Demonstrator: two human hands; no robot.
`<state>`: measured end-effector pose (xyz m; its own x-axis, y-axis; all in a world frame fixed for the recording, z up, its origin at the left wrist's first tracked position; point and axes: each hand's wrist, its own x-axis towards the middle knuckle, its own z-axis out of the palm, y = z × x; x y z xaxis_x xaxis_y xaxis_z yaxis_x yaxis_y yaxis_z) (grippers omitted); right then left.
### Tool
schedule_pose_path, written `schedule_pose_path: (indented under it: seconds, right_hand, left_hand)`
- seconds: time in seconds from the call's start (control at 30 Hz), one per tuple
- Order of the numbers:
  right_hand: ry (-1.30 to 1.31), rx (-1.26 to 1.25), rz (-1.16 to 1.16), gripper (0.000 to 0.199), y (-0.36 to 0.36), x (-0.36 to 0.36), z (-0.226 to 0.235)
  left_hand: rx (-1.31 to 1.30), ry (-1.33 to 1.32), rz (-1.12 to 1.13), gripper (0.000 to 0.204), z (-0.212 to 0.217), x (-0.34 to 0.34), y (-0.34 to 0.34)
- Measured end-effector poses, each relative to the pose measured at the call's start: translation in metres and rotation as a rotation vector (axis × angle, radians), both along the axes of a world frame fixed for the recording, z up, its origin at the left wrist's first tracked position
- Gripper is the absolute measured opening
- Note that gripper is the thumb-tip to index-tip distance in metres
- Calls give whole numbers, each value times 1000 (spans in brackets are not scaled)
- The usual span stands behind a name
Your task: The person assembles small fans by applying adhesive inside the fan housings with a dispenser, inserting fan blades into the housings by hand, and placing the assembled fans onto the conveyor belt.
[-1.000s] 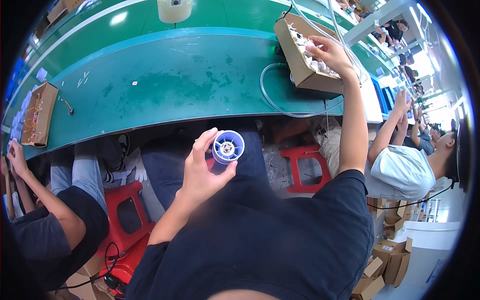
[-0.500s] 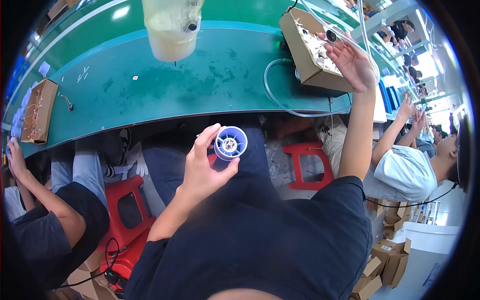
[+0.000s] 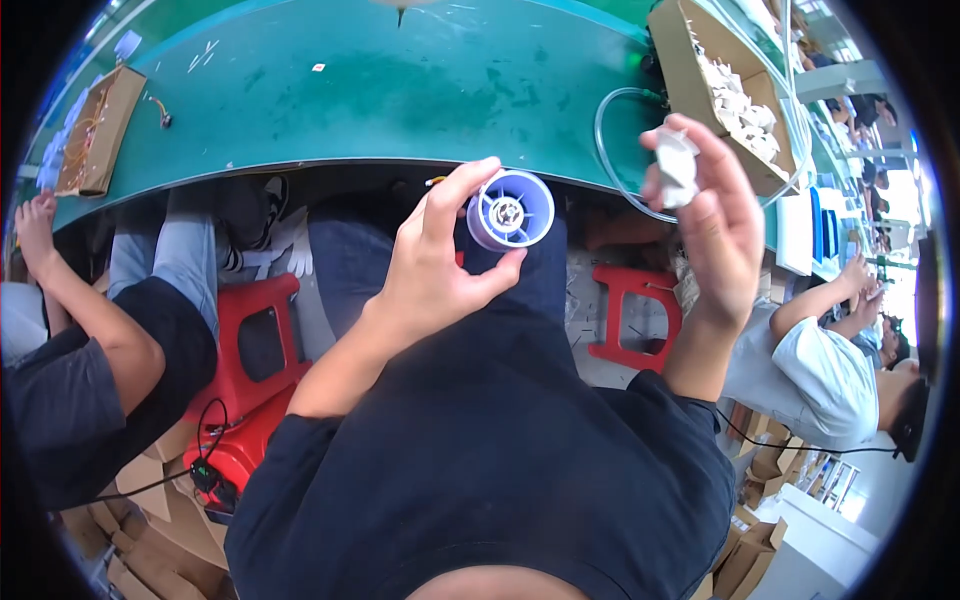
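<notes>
My left hand [image 3: 432, 262] grips a short blue-purple cylindrical housing [image 3: 508, 212] between thumb and fingers, just off the bench's near edge. Its open end faces up, showing radial vanes round a metal centre. A bit of yellow wire pokes out beside my fingers. On the right, my right hand [image 3: 725, 235] pinches a small white plastic part [image 3: 677, 170], raised before the cardboard box [image 3: 683, 65] of similar white pieces. The two held things are apart. The white part's exact shape is blurred.
A green bench [image 3: 430, 110] spans the front. At far left stands a cardboard box [image 3: 120, 120] of wired parts, with a loose wired piece [image 3: 165, 118] beside it. Clear tubing [image 3: 602, 140] loops at right. Red stools [image 3: 640, 348] and seated co-workers flank me.
My right hand has come back from the box of white pieces, now holding one. My left hand still holds the housing. The whole view has shifted, and the hanging container has nearly left the top edge.
</notes>
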<state>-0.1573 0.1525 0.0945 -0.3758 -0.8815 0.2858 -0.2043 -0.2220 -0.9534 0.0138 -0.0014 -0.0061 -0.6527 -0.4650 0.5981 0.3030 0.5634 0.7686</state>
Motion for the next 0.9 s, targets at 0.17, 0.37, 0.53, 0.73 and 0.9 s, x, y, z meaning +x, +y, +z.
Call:
schedule_pose_path:
  seconds: [0.17, 0.37, 0.53, 0.73, 0.9]
  right_hand:
    - [502, 22, -54, 54, -21, 27, -19]
    - [706, 13, -70, 52, -40, 40, -27]
    - [787, 6, -57, 50, -47, 41, -28]
    - [795, 31, -40, 50, -51, 41, -27]
    - [799, 34, -26, 51, -53, 42, -27]
  left_hand:
    - [-154, -21, 67, 79, 10, -2, -9]
    - [-264, -6, 138, 82, 6, -1, -13]
    - [-172, 89, 118, 77, 2, -2, -12]
    - [-177, 81, 107, 79, 3, -4, -12]
    - [-155, 73, 101, 80, 5, -2, -12]
